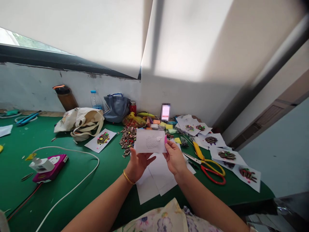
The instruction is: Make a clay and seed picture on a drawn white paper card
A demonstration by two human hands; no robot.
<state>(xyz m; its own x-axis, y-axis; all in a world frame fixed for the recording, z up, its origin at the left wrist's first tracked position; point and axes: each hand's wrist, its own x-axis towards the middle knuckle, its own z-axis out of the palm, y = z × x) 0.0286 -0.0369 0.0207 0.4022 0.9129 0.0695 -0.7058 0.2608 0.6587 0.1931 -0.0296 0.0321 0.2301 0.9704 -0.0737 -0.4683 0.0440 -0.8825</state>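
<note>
Between my hands, above the table, is a white sheet of paper [142, 137] with a pencil drawing of a rounded shape filled with small scales. A pale pinkish patch lies on the drawing's right side. My left hand [137, 166], with a yellow bangle at its wrist, holds the sheet at its lower left, the thumb near the edge and fingers partly behind. My right hand [175, 156] pinches the right edge. A small bright pink piece [165, 139] shows at those fingertips; its kind is unclear. More white sheets [147, 188] lie on the table below.
Striped seeds [126, 137] are heaped behind the sheet, beside colourful packets [155, 122]. Scissors [212, 170] with red and yellow handles lie right, near decorated pictures [227, 155]. A phone [165, 111] stands at the wall. Left are a cloth bag [77, 120], power strip [54, 167] and white cable [84, 174].
</note>
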